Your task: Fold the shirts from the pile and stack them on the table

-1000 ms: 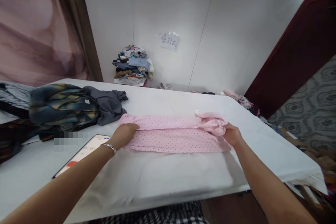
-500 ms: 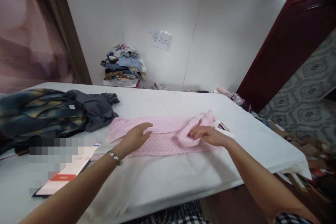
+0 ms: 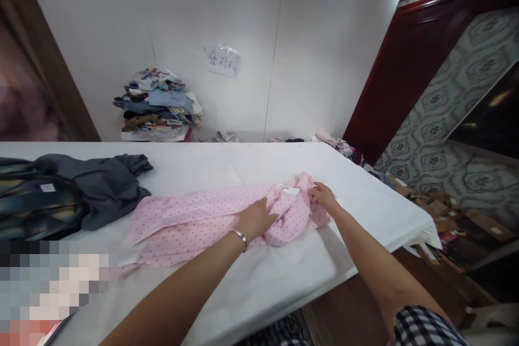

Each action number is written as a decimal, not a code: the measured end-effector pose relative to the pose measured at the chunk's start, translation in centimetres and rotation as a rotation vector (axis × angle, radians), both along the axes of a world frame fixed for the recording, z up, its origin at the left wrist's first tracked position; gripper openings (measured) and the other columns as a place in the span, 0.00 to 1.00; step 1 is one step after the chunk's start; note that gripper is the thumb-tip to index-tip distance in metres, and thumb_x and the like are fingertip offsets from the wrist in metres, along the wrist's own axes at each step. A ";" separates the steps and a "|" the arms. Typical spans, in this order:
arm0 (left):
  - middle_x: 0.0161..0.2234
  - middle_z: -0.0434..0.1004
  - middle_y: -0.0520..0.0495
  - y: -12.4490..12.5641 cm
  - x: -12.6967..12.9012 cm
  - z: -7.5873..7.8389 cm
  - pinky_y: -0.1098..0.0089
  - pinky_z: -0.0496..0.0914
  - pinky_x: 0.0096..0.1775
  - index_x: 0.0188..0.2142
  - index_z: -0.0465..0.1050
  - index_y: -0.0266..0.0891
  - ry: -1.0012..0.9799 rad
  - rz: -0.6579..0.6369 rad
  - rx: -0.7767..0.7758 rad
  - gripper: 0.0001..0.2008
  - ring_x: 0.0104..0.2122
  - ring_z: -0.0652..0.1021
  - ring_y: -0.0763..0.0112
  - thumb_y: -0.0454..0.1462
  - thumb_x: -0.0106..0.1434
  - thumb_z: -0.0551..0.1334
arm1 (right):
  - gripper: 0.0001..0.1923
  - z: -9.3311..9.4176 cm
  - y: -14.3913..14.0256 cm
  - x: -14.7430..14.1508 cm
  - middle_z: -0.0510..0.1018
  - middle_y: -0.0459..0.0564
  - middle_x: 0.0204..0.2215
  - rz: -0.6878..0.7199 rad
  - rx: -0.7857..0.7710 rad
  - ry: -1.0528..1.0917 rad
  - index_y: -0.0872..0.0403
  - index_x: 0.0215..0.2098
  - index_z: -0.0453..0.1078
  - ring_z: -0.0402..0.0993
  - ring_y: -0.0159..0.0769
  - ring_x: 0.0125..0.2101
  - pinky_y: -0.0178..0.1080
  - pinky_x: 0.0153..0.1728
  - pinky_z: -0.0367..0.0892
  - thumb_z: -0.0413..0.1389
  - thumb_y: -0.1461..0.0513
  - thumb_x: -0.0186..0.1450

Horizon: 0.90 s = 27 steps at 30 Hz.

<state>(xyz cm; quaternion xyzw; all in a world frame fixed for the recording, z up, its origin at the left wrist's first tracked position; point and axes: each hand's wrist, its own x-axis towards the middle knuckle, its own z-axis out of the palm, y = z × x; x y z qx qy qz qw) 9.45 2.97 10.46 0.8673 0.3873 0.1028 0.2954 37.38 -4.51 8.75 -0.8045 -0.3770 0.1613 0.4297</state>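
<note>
One pink dotted garment (image 3: 214,215) on the white counter (image 3: 239,165), toward the near side, just right of a dark grey garment (image 3: 107,184) and a plaid garment (image 3: 36,208). Progress, as a judgement: partway. Done: left portion laid out long and mostly flat, one layer lapped lengthwise over another with a fairly straight edge between. Left to do, by the look of it: right end, heaped loosely on itself, rumpled, neither flattened nor squared. Left end also uneven, narrow tongue of cloth sticking out at the near corner. Long axis: roughly left to right along the counter, skewed, left end closer to the near edge, right end farther off. White patch (image 3: 288,190) on top of the heap, maybe a label or bit of collar, so probably neck end to the right; can't say for sure. Left hand (image 3: 255,220), with bracelet (image 3: 240,238), lying over the cloth at the heap's left border, half open, thumb spread from fingers, no clear grip. Right hand (image 3: 324,198) at the heap's right edge, fingers bent against the cloth; cannot tell if pinching or just touching.
</note>
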 end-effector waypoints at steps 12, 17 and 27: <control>0.26 0.73 0.51 -2.8 -6.7 5.5 0.70 0.70 0.30 0.34 0.70 0.40 -0.646 0.386 -0.055 0.19 0.27 0.74 0.69 0.53 0.62 0.54 | 0.40 -2.8 2.3 1.0 0.74 0.44 0.20 -0.114 0.086 0.159 0.56 0.63 0.59 0.69 0.35 0.21 0.35 0.24 0.65 0.53 0.67 0.50; 0.33 0.79 0.47 -4.7 -12.3 2.7 0.68 0.69 0.30 0.51 0.70 0.45 -0.291 0.422 0.262 0.22 0.31 0.78 0.64 0.51 0.61 0.55 | 0.45 -3.3 1.4 0.7 0.71 0.42 0.19 -0.126 0.191 0.235 0.55 0.66 0.52 0.68 0.34 0.20 0.34 0.22 0.64 0.53 0.66 0.50; 0.46 0.76 0.38 -2.4 -16.2 -2.4 0.59 0.70 0.45 0.48 0.73 0.37 0.077 0.214 0.514 0.22 0.46 0.75 0.55 0.47 0.60 0.54 | 0.43 -4.2 0.7 0.0 0.66 0.38 0.17 -0.114 0.497 0.454 0.55 0.63 0.59 0.63 0.30 0.19 0.34 0.22 0.63 0.56 0.63 0.48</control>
